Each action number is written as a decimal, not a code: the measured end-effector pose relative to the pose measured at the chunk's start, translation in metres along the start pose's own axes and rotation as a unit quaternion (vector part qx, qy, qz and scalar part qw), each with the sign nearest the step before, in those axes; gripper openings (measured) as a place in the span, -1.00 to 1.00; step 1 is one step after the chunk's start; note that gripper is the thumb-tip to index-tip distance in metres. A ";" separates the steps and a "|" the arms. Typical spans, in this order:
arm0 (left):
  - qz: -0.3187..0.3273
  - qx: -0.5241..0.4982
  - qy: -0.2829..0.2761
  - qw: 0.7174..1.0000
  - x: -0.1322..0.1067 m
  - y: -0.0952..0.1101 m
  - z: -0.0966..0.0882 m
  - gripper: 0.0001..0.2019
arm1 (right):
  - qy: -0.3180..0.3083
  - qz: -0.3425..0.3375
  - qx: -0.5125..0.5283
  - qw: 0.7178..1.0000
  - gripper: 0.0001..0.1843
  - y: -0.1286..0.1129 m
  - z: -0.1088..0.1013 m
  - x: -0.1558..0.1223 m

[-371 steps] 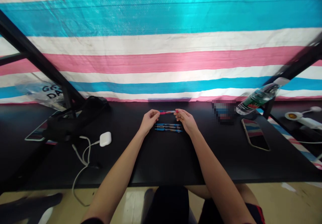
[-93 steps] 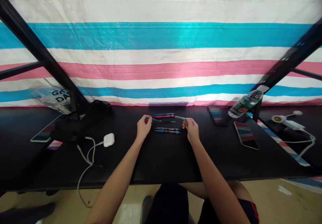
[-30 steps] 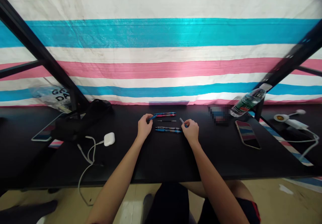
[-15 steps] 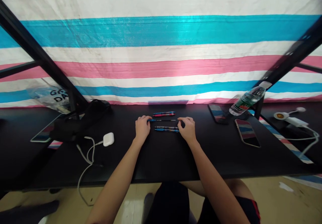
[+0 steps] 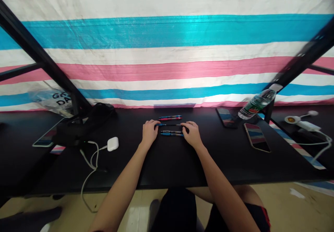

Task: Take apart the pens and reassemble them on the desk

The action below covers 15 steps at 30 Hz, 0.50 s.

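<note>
Between my hands, low over the black table, a slim dark pen refill with a blue left end lies crosswise. My left hand is closed, thumb and fingertips pinching that blue end. At the refill's right end, the thumb and index finger of my right hand are curled together around the tip; the exact grip is partly hidden. Just nearer to me lie a grey pen and a blue pen, their right ends by my right hand. Beyond the refill are a blue-and-dark pen and a red pen.
On the right are a dark phone, another phone and a tilted water bottle against the frame post. A white earbud case with cables and a black bag lie left. A striped sheet hangs behind.
My right hand has moved left, and its fingertips now reach the refill's right end, from which they were slightly apart. My left hand has shifted slightly right with the blue end.
</note>
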State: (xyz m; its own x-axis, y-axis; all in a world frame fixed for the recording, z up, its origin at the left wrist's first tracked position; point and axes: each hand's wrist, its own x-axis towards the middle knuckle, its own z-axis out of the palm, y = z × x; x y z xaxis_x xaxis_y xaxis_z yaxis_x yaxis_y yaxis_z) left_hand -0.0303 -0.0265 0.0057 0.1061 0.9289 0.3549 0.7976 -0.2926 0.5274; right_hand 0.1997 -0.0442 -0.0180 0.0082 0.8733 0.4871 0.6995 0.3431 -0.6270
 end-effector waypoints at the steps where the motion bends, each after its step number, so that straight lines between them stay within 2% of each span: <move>1: 0.002 -0.008 -0.004 1.000 0.000 0.000 0.000 -0.75 | 0.000 0.001 0.006 1.000 -0.69 0.000 0.001 0.000; 9: 0.001 -0.064 -0.017 0.998 0.003 0.002 -0.001 -0.78 | 0.004 0.008 0.123 0.992 -0.71 -0.008 -0.006 0.004; 13: 0.000 -0.150 0.000 0.989 0.004 0.005 -0.002 -0.81 | 0.026 0.047 0.209 0.976 -0.72 -0.016 -0.015 0.006; 15: -0.007 -0.205 0.002 0.979 0.004 0.006 0.000 -0.82 | 0.007 0.044 0.226 0.973 -0.71 -0.021 -0.017 0.005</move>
State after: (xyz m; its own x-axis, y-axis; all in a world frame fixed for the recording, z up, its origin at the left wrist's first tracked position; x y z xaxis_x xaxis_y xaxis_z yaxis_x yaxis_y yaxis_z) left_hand -0.0249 -0.0246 0.0105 0.0949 0.9327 0.3479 0.4938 -0.3476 0.7971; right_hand 0.1968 -0.0526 0.0082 0.0659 0.9023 0.4261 0.3101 0.3874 -0.8682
